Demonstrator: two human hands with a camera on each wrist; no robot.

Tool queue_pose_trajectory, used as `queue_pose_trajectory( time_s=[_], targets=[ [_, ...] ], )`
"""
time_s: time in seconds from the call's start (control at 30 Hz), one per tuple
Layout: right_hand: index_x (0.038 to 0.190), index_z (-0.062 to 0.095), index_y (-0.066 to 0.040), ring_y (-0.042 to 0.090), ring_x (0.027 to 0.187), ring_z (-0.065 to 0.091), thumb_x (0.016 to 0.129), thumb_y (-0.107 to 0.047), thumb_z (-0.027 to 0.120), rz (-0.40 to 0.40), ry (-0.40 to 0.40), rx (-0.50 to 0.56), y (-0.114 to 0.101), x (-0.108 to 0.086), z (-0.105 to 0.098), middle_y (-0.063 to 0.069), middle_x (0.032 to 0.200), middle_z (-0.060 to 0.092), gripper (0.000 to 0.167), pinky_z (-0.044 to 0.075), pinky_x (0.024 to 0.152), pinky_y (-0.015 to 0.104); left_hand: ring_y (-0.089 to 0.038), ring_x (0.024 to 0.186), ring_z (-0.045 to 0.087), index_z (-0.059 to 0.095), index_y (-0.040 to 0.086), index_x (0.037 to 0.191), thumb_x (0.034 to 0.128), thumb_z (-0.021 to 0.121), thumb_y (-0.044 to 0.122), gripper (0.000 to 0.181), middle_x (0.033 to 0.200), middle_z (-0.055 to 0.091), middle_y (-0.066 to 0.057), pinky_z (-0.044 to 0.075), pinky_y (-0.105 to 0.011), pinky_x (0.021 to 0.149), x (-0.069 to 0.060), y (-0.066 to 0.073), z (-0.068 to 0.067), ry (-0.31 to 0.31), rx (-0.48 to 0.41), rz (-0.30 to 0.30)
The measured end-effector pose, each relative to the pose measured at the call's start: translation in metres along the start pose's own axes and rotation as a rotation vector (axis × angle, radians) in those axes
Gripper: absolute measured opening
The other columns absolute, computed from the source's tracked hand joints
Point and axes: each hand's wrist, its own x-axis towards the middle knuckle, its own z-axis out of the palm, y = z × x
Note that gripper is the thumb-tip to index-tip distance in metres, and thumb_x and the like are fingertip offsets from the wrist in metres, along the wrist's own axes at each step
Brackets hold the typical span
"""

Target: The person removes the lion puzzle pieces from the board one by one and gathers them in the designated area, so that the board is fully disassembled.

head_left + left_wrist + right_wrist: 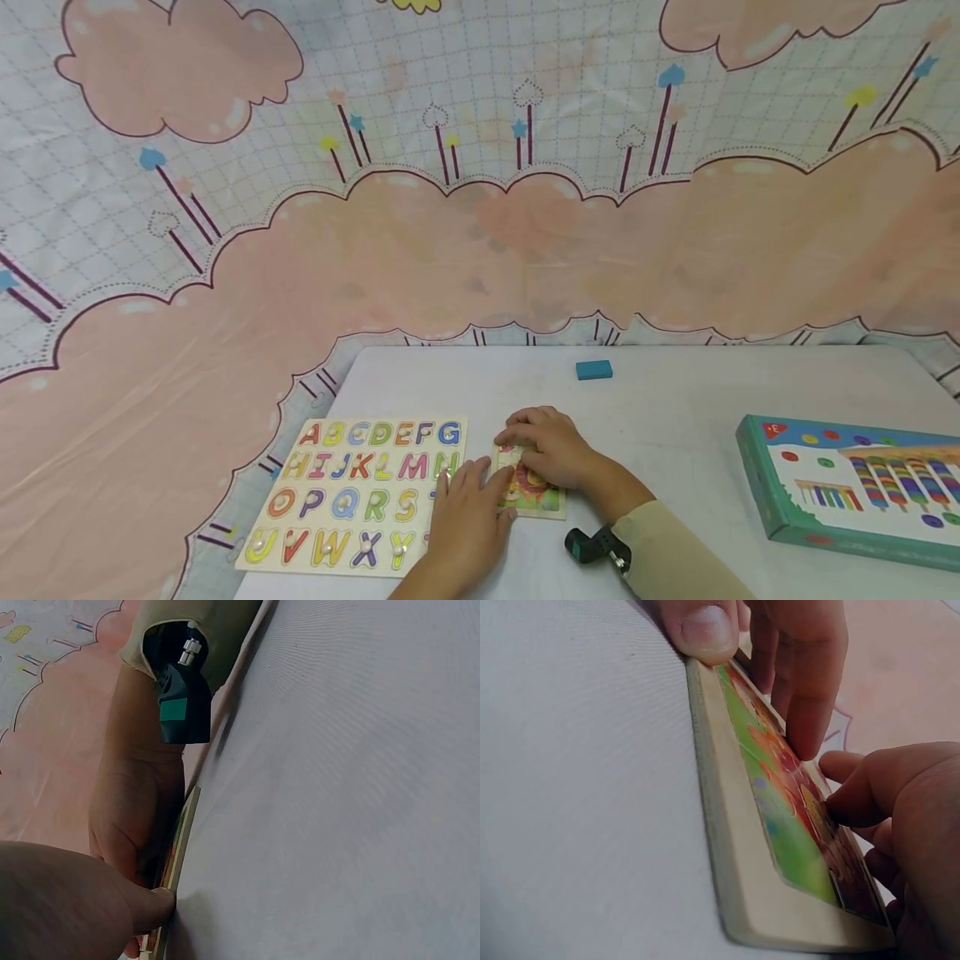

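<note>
A small wooden picture puzzle with a green, red and orange picture lies on the table between both hands. My left hand holds its near left corner, the thumb against the edge and a finger reaching onto the picture. Its other fingers lie over the right side of a wooden alphabet board. From the right, my right hand grips the puzzle, fingers bent at the far edge and thumb over the picture. In the left wrist view the puzzle's edge appears side-on. Both hands hide part of the picture.
A blue block lies near the back of the white table. To the right is a green-edged toy box with coloured pictures. A small black wrist camera sits at the right sleeve. Patterned cloth hangs behind.
</note>
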Motion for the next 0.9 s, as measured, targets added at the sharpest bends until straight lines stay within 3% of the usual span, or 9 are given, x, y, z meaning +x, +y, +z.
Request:
queue_pose_trajectory(
  time_s=[0.9],
  targets=[
    [0.12, 0.08, -0.027, 0.033, 0.144, 0.044, 0.094, 0.001, 0.072, 0.071, -0.069, 0.135, -0.002, 0.0048, -0.0044, 0.002, 0.144, 0.062, 0.039, 0.024, 0.123, 0.067, -0.047, 0.145, 0.045, 0.066, 0.018, 0.145, 0.0954, 0.079, 0.026, 0.053, 0.152, 0.055, -0.02, 0.023, -0.077, 0.119, 0.0011, 0.0016, 0.0004, -0.007, -0.034, -0.02]
  ],
)
